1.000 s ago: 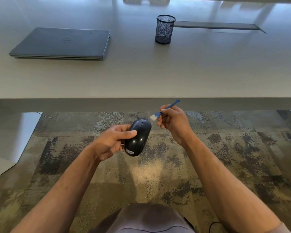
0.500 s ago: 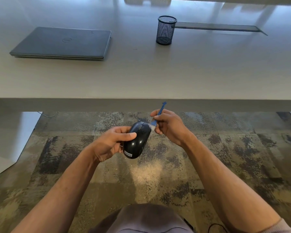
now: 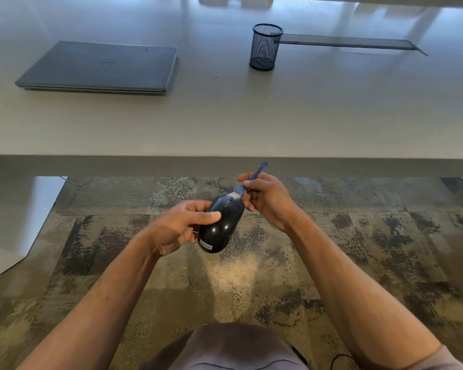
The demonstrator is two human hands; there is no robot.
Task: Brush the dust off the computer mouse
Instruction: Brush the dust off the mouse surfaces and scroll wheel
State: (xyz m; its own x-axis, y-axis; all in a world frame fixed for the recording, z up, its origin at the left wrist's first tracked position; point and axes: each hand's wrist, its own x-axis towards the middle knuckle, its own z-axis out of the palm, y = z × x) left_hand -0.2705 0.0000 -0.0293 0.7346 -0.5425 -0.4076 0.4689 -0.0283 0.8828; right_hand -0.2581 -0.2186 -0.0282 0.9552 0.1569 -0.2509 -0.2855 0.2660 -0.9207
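A glossy black computer mouse (image 3: pixel 222 225) is held in the air above the carpet, in front of the desk edge. My left hand (image 3: pixel 179 228) grips it from the left side, thumb across its top. My right hand (image 3: pixel 267 200) pinches a small blue brush (image 3: pixel 247 182) by its thin handle. The white bristles rest on the mouse's front end, beside the scroll wheel. The handle's tip points up and to the right, toward the desk edge.
A pale desk (image 3: pixel 251 124) spans the upper view. On it lie a shut grey laptop (image 3: pixel 102 66) at the left and a black mesh pen cup (image 3: pixel 265 46) near the middle back. Patterned carpet (image 3: pixel 358 249) lies below; my knee (image 3: pixel 225 348) shows at the bottom.
My right hand moved left and down, bringing the brush from beside the mouse onto its front end. The handle tilted more upright. My left hand kept the mouse nearly still.
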